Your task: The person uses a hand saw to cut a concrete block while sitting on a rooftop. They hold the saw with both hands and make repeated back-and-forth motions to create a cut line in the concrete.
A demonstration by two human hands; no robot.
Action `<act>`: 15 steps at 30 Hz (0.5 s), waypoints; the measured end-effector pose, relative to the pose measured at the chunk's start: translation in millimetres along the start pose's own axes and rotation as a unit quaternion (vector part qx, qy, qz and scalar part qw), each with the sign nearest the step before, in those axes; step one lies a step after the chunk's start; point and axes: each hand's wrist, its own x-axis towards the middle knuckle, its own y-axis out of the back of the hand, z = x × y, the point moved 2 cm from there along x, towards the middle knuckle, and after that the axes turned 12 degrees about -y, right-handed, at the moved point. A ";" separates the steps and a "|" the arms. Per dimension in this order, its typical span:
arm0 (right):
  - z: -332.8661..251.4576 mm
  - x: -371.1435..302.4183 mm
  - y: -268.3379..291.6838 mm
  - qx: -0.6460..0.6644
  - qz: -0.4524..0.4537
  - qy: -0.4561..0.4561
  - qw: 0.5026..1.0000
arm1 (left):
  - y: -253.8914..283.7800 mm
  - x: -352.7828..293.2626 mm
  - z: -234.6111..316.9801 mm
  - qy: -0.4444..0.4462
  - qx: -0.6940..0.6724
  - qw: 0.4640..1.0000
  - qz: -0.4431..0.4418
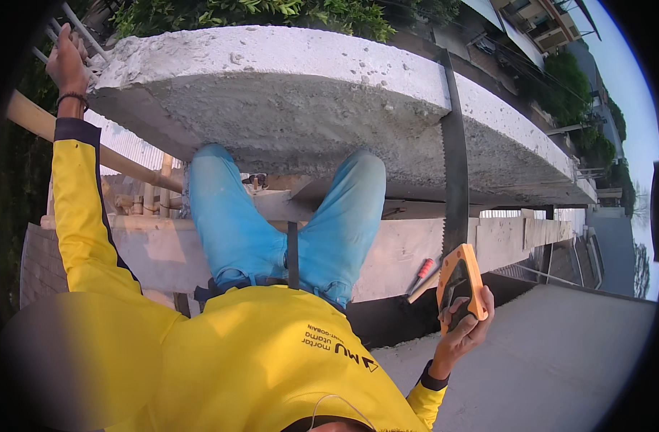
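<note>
1 saw (pixel 455 165) w/ 1 orange handle (pixel 476 282), blade crossing the concrete beam's (pixel 286 108) top edge. 2 hands — 1 left hand (pixel 68 63) at beam's left end, 1 right hand (pixel 468 330) on the handle. 1 dark bracelet (pixel 72 101). 2 blue trouser legs (pixel 225 205). Nr ledge's (pixel 405 248) lower edge: 1 red-gripped tool (pixel 424 268) + 1 wooden stick (pixel 424 286). Bamboo poles (pixel 128 163) — several, exact no. unclear.

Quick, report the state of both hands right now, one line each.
Left hand: at the end of the concrete ledge, by grey bars; grip cannot be told.
Right hand: closed, holding the saw by its orange handle.
</note>
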 end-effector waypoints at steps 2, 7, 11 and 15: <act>-3.9 -9.3 1.8 -0.042 0.019 0.003 0.999 | -1.1 -0.8 1.0 -0.039 0.030 0.998 0.028; 48.2 143.9 -90.8 0.052 -0.021 0.039 0.998 | -8.9 -2.4 8.5 -0.022 0.009 0.999 0.025; 80.1 164.8 -88.2 0.037 -0.013 0.079 0.996 | -8.5 -3.6 16.6 -0.013 -0.008 1.000 -0.021; 53.1 53.7 -25.6 0.004 -0.016 -0.022 1.000 | -7.3 -0.5 16.3 -0.005 -0.005 1.000 -0.028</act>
